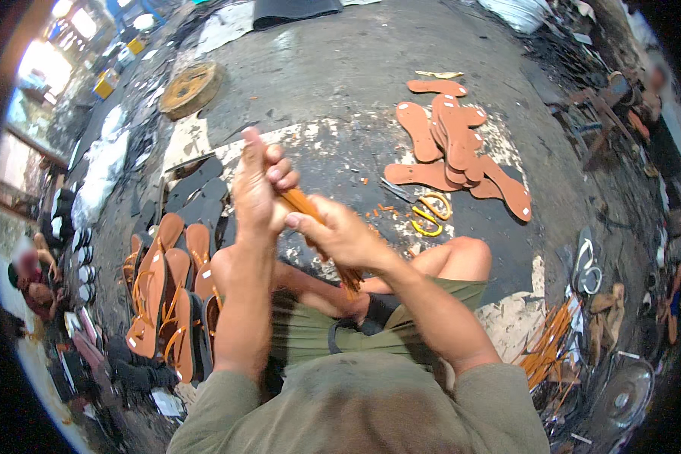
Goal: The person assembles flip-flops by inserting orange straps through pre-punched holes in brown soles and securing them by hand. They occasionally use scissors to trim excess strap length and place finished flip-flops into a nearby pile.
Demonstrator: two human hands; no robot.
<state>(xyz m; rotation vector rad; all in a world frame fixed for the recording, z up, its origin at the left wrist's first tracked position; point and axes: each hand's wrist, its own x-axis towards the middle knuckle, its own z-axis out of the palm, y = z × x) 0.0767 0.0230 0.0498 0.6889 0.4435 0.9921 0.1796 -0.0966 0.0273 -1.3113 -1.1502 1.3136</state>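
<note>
orange straps (310, 216) are gripped by both the left hand (259, 185) and right hand (340, 234), above the knees.

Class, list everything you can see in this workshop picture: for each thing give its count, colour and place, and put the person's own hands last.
Strap bundle: one, orange-tan, held in both hands above the lap.
Flat soles: a loose pile, count unclear, brown, on the floor ahead to the right.
Scissors: one pair, yellow handles, on the floor near the right knee.
Finished sandals: a stack, count unclear, orange-brown, beside the left leg.
Dark soles: several, black, on the floor beyond the sandals.
Loose straps: a heap, orange, on the floor at the right.
Round disc: one, tan, far left on the floor.
Floor: grey concrete, patchy white paint.
Left hand: fingers closed round the bundle's upper end.
Right hand: gripping the bundle lower down.
</note>
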